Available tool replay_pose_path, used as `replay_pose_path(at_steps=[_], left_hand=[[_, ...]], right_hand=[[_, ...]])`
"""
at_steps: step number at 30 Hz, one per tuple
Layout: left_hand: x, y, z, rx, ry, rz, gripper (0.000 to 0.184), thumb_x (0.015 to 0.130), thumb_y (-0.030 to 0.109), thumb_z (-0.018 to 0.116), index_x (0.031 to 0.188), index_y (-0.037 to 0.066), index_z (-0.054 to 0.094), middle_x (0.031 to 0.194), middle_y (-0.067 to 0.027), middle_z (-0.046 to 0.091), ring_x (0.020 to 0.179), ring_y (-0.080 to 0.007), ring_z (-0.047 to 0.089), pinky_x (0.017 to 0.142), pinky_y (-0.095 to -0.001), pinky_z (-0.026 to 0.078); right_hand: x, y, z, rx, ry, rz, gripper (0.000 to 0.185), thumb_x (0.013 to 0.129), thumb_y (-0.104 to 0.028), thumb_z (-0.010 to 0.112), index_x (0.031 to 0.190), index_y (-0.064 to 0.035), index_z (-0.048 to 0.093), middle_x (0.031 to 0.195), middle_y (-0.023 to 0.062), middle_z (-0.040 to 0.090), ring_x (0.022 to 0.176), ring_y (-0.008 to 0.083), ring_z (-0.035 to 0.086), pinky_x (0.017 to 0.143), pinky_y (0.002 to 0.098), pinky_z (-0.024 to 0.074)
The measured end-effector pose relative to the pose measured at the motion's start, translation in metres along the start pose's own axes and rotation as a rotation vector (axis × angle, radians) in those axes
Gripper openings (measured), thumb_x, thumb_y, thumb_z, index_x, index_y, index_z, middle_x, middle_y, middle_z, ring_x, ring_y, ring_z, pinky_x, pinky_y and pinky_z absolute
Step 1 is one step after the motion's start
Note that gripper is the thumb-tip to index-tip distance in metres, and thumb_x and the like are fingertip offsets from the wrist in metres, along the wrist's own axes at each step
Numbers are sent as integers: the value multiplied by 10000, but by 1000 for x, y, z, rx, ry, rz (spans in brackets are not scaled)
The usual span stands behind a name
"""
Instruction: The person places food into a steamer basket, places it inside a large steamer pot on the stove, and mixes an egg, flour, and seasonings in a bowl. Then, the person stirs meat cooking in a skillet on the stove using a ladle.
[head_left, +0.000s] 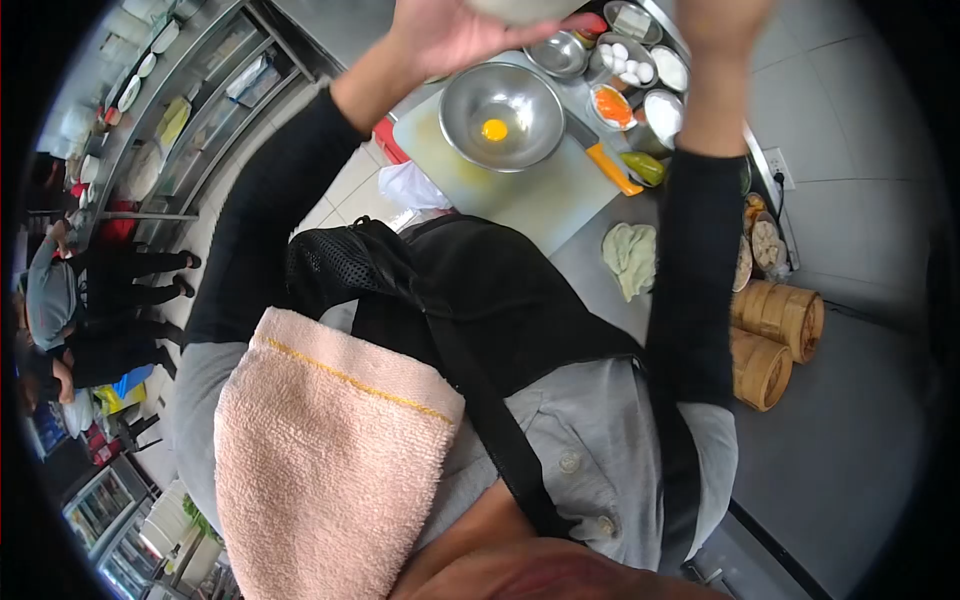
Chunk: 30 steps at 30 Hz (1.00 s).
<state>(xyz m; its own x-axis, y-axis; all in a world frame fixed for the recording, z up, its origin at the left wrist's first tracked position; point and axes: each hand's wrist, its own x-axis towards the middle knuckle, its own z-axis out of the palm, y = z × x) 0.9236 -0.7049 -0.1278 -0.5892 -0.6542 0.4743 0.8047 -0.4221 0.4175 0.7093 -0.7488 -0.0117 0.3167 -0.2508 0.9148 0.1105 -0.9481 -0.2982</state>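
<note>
At the top edge my left hand (455,35) is wrapped against a pale round object (525,8), perhaps a bowl, its thumb stretched along the lower side; the frame cuts the object off. My right hand (725,25) is raised at the upper right, blurred, with its fingers outside the view. Below and between the hands, a steel bowl (465,110) holds one egg yolk (494,130). The bowl rests on a pale cutting board (560,205). Beside it lies a knife with an orange handle (612,168).
Small bowls hold white eggs (628,65) and orange food (612,105). A green pepper (643,168), a crumpled cloth (630,260) and bamboo steamers (780,320) are to the right. People (110,290) stand at the far left by shelves (190,120).
</note>
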Motion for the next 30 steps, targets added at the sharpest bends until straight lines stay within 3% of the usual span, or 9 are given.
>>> replay_pose_path(at_steps=[2, 4, 6, 9, 10, 13, 20, 26, 30], left_hand=[[-46, -20, -41, -45, 103, -5, 1071, 796, 861, 322, 1567, 126, 209, 1545, -207, 343, 1387, -416, 395, 1077, -578, 420], [-94, -39, -66, 23, 358, 76, 831, 955, 662, 439, 1527, 77, 293, 1476, -187, 444, 1342, -348, 479, 1094, -523, 433], [-129, -41, -87, 142, 607, 153, 819, 948, 673, 438, 1536, 131, 262, 1500, -172, 411, 1340, -379, 474, 1068, -576, 446], [-144, -48, -92, 384, 874, 208, 795, 952, 686, 406, 1545, 192, 217, 1507, -142, 407, 1330, -398, 481, 1019, -606, 479], [-147, -49, -93, 476, 941, 216, 785, 955, 690, 391, 1547, 210, 202, 1504, -131, 413, 1325, -399, 485, 1001, -607, 492], [-155, -46, -110, 499, 944, 223, 743, 968, 678, 373, 1549, 268, 157, 1468, -119, 460, 1299, -386, 517, 943, -587, 537], [-165, -36, -115, 415, 998, 200, 626, 975, 651, 401, 1452, 249, 352, 1398, -77, 539, 1205, -337, 602, 789, -492, 602], [-179, -40, -149, 31, 704, 105, 706, 929, 722, 401, 1397, 199, 478, 1319, -97, 598, 1119, -350, 632, 709, -447, 597], [-173, -28, -136, 63, 784, 146, 727, 925, 733, 382, 1378, 181, 516, 1244, -119, 642, 1025, -371, 663, 666, -442, 595]], right_hand=[[-60, 9, 70, -192, 266, 140, 594, 855, -154, 778, 1331, 47, 485, 1248, 142, 570, 1154, 197, 569, 962, 335, 485], [-97, 16, 73, -122, -57, 461, 537, 880, -298, 737, 1260, 1, 502, 1211, 122, 591, 1120, 215, 584, 911, 350, 487], [-134, 58, 46, 69, -641, 771, 835, 847, -667, 658, 1340, -29, 443, 1313, 150, 536, 1184, 304, 563, 888, 425, 512], [-120, 49, 71, 204, -708, 1352, 1086, 762, -841, 570, 1427, -3, 382, 1407, 226, 453, 1296, 359, 482, 935, 501, 503], [-103, 46, 77, 151, -856, 1361, 1260, 693, -908, 540, 1483, 38, 281, 1460, 283, 381, 1330, 402, 450, 940, 554, 498], [-97, 66, 88, 180, -958, 1392, 1216, 690, -861, 598, 1405, 83, 320, 1393, 298, 416, 1270, 404, 495, 887, 551, 518], [-130, 86, 116, -22, -744, 1196, 941, 705, -736, 713, 1137, 44, 410, 1078, 197, 577, 1046, 298, 612, 778, 408, 536], [-110, 48, 121, -297, -828, 573, 802, 672, -576, 800, 1192, -44, 502, 1393, 285, 459, 1209, 441, 539, 986, 481, 460], [-110, 73, 111, -201, -777, 142, 723, 662, -521, 812, 1153, -92, 500, 1511, 241, 356, 1283, 466, 451, 1070, 495, 385]])
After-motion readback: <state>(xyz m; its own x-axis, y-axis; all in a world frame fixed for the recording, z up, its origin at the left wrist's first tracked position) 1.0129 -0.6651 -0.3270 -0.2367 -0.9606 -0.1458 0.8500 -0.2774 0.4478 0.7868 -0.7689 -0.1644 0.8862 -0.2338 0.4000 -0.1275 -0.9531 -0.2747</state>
